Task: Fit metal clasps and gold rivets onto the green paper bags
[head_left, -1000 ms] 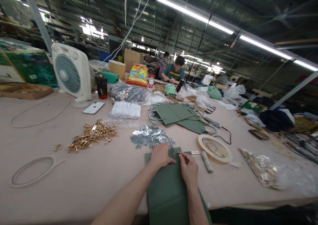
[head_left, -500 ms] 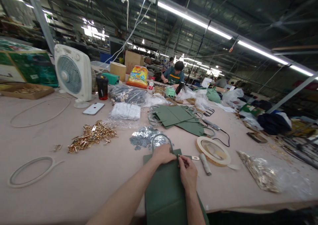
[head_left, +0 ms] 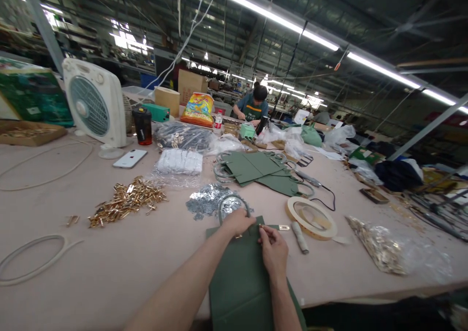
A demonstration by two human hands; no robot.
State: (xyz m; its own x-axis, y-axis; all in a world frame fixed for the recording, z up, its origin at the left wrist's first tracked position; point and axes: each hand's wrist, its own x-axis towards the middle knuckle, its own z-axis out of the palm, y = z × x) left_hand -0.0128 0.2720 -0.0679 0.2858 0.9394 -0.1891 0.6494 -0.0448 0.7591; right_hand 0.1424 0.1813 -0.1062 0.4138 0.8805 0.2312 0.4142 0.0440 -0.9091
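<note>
A dark green bag panel [head_left: 237, 282] lies lengthwise in front of me, its rounded handle [head_left: 234, 198] arching up at the far end. My left hand [head_left: 237, 222] is closed at the panel's top edge, by the foot of the handle; its fingertips are partly hidden. Beside it, my right hand [head_left: 275, 249] pinches at a small gold-coloured fitting at the panel's upper edge. A green strap tab with a gold plate [head_left: 283, 227] sticks out to the right, just beyond my right fingers. A heap of flat silvery metal pieces [head_left: 208, 200] spreads behind the handle.
Gold-coloured fasteners [head_left: 126, 202] are piled at left, near a phone [head_left: 130, 158] and a fan [head_left: 95, 104]. More green panels [head_left: 256, 167] are stacked beyond. A tape roll [head_left: 310, 219], a wrapped tool [head_left: 300, 238] and a bag of metal parts [head_left: 378, 245] lie right. A co-worker [head_left: 252, 107] sits opposite.
The whole view has shifted, so table objects sit slightly further left. Both hands stay at the panel's top edge, with only small finger movement.
</note>
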